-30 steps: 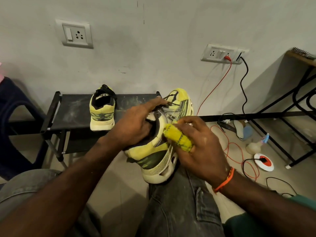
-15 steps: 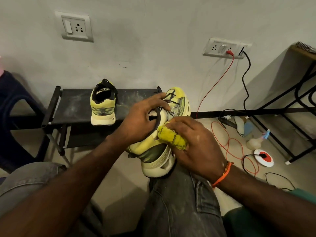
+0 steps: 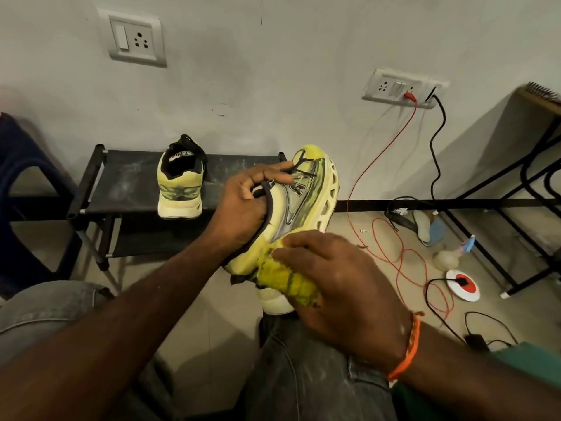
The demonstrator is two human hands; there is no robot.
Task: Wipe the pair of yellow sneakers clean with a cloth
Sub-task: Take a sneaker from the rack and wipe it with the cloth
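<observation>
One yellow sneaker [image 3: 306, 205] rests with its heel on my right knee, toe pointing up and away. My left hand [image 3: 246, 205] grips it at the collar, fingers over the black laces. My right hand [image 3: 337, 287] presses a bunched yellow cloth [image 3: 285, 281] against the sneaker's heel and rear side. The other yellow sneaker [image 3: 180, 186] stands upright on a low black rack [image 3: 121, 183] by the wall, heel toward me, untouched.
Red and black cables [image 3: 403, 256] trail across the floor at right from a wall socket [image 3: 400, 88]. A white and red round device [image 3: 463, 288], a small bottle [image 3: 446, 258] and a black metal frame [image 3: 516, 189] stand at right. A dark blue chair [image 3: 27, 189] is at left.
My right hand has slid the cloth down from the sneaker's side toward the heel. The sneaker has tipped so more of its side and sole shows.
</observation>
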